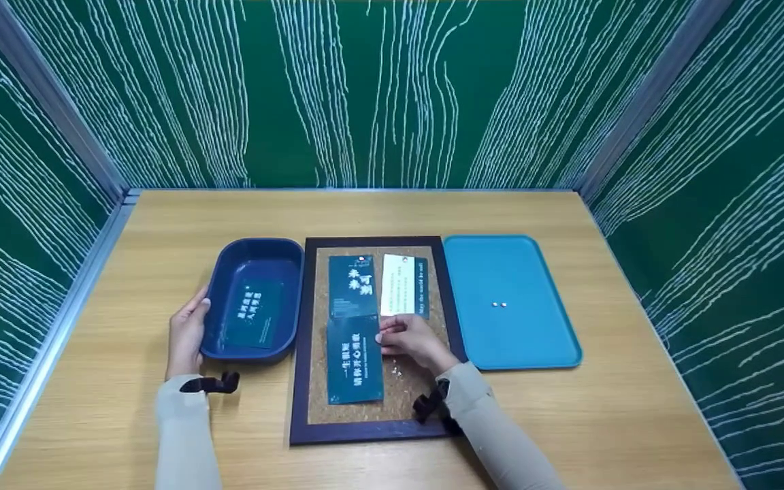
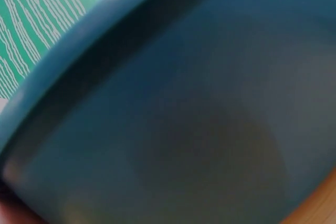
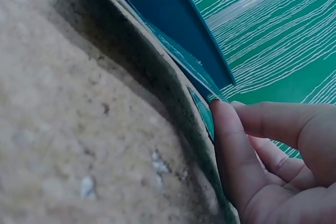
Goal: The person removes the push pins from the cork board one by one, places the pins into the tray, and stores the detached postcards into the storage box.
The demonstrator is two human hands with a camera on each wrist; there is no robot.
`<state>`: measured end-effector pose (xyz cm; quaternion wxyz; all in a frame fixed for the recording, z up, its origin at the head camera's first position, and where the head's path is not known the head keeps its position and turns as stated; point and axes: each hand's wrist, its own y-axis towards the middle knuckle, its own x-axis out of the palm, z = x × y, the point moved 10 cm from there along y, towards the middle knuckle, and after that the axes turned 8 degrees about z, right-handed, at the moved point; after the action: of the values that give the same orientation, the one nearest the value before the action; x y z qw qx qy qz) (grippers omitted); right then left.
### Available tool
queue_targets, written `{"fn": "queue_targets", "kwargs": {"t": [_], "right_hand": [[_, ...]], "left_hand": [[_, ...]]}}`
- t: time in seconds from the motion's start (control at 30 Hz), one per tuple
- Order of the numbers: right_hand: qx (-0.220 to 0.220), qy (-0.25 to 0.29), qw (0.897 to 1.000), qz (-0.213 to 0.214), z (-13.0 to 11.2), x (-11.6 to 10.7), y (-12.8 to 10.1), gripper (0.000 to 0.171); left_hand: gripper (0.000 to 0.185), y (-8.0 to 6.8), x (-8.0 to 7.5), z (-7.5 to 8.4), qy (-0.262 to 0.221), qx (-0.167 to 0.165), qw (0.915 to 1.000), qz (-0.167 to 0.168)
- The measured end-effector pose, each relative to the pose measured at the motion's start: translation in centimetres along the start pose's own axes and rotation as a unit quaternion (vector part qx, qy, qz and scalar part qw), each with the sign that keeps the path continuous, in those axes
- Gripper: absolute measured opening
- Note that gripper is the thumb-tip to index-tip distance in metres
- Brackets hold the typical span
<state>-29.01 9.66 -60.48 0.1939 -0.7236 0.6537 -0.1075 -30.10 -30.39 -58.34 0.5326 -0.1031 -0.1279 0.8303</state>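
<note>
Pinching the near green card (image 1: 354, 361) by its right edge, toward the far end, with the right hand (image 1: 419, 344), fingers and thumb tip to tip. Lying on the cork board (image 1: 399, 398), right up against or just over the far green card (image 1: 351, 289); cannot tell which. Lifted a bit along that edge, with dark shadow below. Likely very light, thin and bendy, a little slippery, easy to crease. Best to hold softly by the edges.

Gripping the dark blue tub (image 1: 215, 279) by its left wall with the left hand (image 1: 188, 333), fingers bent against it; cannot tell how tight. Deep, smooth and round at the corners, probably plastic, with another green card (image 1: 256, 313) inside.

Rough, speckled cork within a dark, smooth frame (image 1: 300, 340). To the right, on the wooden bench (image 1: 623, 408), a flat, light blue tray (image 1: 521, 272) with tiny bits (image 1: 499, 305), maybe pins.
</note>
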Motion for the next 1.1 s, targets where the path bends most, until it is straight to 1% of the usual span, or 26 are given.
{"fn": "queue_targets", "kwargs": {"t": [0.07,0.3,0.63,0.7,0.83,1.03,1.1], "right_hand": [[0.002,0.005,1.000,0.000,-0.3,0.1,0.0,0.021],[0.006,0.026,1.000,-0.008,-1.4,0.3,0.0,0.020],[-0.011,0.046,0.999,0.001,-4.5,0.6,0.1,0.019],[-0.015,0.044,0.999,0.004,-5.1,0.7,0.2,0.019],[-0.022,0.033,0.999,0.009,-6.2,1.0,0.4,0.019],[-0.058,-0.010,0.998,0.019,-8.1,1.6,0.8,0.022],[-0.068,-0.013,0.997,0.020,-8.7,2.0,1.0,0.023]], "left_hand": [[0.045,0.0,0.0,0.1,0.007,0.004,1.0000,0.002],[0.045,0.0,0.1,-0.1,-0.002,-0.004,1.0000,-0.003],[0.046,0.1,0.1,-0.2,0.002,-0.013,0.9999,-0.003],[0.046,0.0,0.0,-0.2,0.006,-0.015,0.9999,-0.003],[0.046,0.1,0.1,-0.2,-0.003,-0.015,0.9999,-0.006],[0.047,0.1,0.2,0.2,-0.001,0.011,0.9999,-0.009],[0.047,0.1,0.1,0.2,0.002,0.014,0.9999,-0.008]]}}
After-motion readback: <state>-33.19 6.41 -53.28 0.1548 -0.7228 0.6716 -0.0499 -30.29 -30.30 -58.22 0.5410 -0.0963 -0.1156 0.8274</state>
